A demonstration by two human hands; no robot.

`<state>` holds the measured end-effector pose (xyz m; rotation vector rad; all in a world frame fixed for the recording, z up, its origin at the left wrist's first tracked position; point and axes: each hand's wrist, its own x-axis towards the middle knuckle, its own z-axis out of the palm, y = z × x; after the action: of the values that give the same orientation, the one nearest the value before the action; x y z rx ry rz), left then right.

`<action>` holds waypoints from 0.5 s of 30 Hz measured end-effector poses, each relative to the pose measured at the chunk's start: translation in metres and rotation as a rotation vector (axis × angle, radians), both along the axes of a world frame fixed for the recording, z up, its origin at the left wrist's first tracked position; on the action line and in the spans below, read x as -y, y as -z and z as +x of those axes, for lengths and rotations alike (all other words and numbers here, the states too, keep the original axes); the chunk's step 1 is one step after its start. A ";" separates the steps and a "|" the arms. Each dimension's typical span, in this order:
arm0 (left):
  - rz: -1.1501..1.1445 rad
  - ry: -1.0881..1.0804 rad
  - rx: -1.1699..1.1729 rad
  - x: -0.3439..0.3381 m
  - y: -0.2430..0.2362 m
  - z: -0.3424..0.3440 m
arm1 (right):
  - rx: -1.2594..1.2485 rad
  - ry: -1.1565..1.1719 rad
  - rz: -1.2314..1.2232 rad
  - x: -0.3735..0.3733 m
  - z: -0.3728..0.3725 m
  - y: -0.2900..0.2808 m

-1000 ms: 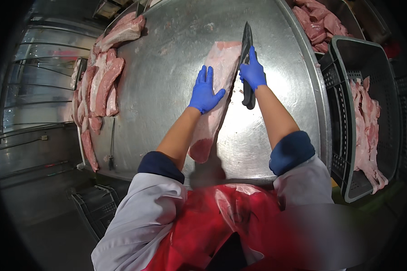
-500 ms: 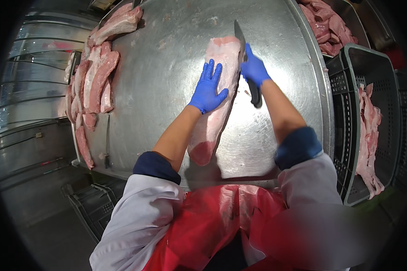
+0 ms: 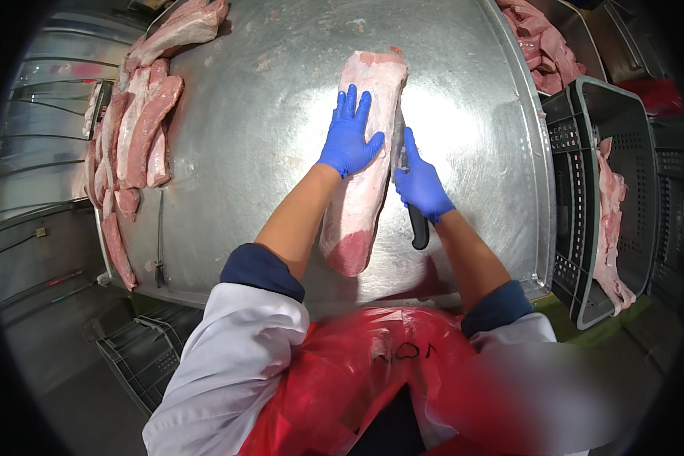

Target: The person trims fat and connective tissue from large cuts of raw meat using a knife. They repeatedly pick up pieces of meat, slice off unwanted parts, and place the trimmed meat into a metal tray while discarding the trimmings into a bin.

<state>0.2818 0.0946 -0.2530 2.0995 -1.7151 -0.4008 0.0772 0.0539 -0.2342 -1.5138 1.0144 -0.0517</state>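
A long pale piece of meat (image 3: 357, 194), capped with white fat, lies lengthwise in front of me on the metal table (image 3: 266, 121). My left hand (image 3: 349, 137), in a blue glove, rests flat on its upper half with the fingers stretched out. Beside the meat's right edge my right hand (image 3: 424, 186), also gloved in blue, grips a black-handled knife (image 3: 419, 230). The index finger points along the blade, which runs away from me close to the meat's side. Part of the handle is hidden by the glove.
Several meat strips (image 3: 140, 125) are piled at the table's left edge, near a thin sharpening steel (image 3: 159, 239). A grey crate (image 3: 577, 251) on the right holds a pale trimming (image 3: 609, 220). Behind it, a metal tub contains more meat (image 3: 539, 45).
My right hand has drawn the knife toward me along the meat's right side. The left hand stays flat on the meat. The view has shifted slightly.
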 end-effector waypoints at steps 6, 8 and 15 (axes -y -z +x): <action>-0.014 -0.056 0.028 0.012 -0.001 -0.004 | 0.087 0.093 -0.039 0.001 0.011 -0.001; -0.011 -0.076 0.034 0.008 0.001 -0.004 | 0.142 0.066 0.044 -0.040 -0.015 -0.004; -0.001 -0.091 0.077 -0.018 0.004 -0.011 | 0.056 -0.113 -0.146 -0.193 -0.089 -0.024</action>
<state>0.2708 0.1125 -0.2565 2.2094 -1.6534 -0.2954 -0.0117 0.2473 -0.2104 -1.6911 0.8951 -0.0894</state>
